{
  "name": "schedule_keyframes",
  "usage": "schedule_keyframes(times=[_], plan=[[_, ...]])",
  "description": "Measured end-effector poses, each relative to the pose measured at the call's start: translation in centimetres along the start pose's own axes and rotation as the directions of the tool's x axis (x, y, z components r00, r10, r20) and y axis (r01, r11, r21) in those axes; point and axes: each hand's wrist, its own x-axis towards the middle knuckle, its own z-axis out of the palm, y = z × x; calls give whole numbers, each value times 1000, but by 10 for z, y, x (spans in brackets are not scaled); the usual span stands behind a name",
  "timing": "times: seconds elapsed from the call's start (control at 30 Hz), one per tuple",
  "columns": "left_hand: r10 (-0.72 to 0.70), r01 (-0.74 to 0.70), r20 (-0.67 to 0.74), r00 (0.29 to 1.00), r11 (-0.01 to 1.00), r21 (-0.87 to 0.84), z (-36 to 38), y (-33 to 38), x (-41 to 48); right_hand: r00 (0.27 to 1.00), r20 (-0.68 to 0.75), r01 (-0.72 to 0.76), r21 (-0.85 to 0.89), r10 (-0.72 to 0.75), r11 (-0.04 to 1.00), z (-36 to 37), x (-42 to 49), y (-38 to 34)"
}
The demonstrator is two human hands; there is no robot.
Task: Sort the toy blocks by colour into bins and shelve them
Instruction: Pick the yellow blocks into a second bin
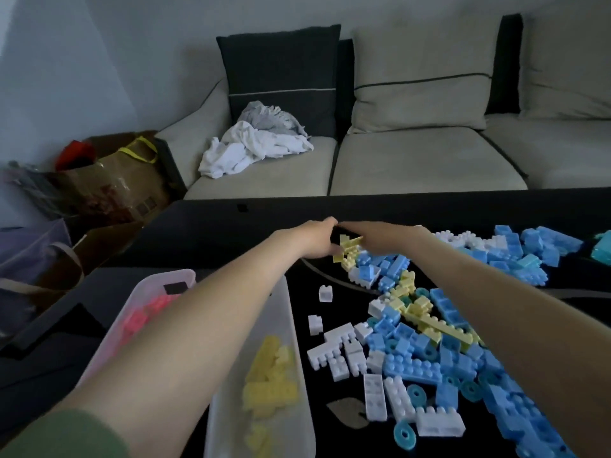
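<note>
Status: both arms stretched forward over the dark table (pixel 231 233), with the hands meeting at the far edge of the block pile (pixel 416 342).

- left hand (pixel 314 241): fingers curled and pinching a yellow cluster (pixel 348 247) at its left end. The cluster is off the table surface, just above the pile's top-left corner.
- right hand (pixel 383 236): its back faces the camera and its fingers bend down onto the same cluster from the right. The contact is blurred, so I can't tell whether it actually grips. The two hands touch at the top.
- yellow cluster: pale yellow studded bricks, several stuck together, with one flat piece hanging tilted at the lower left. Motion blur hides finer detail.
- block pile: mostly light blue bricks, running diagonally from mid-table to the bottom right corner. A long yellow bar (pixel 436 325) lies across the middle with smaller yellow bits beside it. Teal rings (pixel 416 395) are scattered through it. White blocks (pixel 344 352) are spread along the left edge, a few of them loose and apart from the pile.
- clear bin (pixel 224 424): near left of the pile, partly under the left forearm, holding yellow blocks (pixel 267 375) only.
- pink bin (pixel 178 276): just left of the clear bin, holding pink blocks (pixel 145 315).

Background: beige sofa (pixel 413 160) behind the table, crumpled laundry (pixel 258 147) on its left seat, cardboard box (pixel 115 180) on the floor at left.
</note>
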Motion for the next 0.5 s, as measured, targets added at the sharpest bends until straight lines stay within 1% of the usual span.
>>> schedule_keyframes(times=[0.07,0.13,0.23,0.37,0.43,0.5], plan=[[-10,9,26,1000,1000,19,7,1,12,996,93,24,-72,-17,997,4,6,-3],[-27,24,49,998,998,52,12,2,18,992,121,41,-117,-26,992,5,8,-3],[-13,10,65,998,999,40,16,4,19,996,82,47,-125,-37,991,5,-1,-4],[18,-19,83,996,1000,10,22,13,9,994,60,96,-51,-93,994,10,-28,-6],[2,1,107,994,1000,-28,26,18,3,995,37,97,-44,-96,994,15,-38,-5],[-10,10,123,992,1000,0,30,24,-4,997,15,81,-27,-80,996,19,-47,-3]])
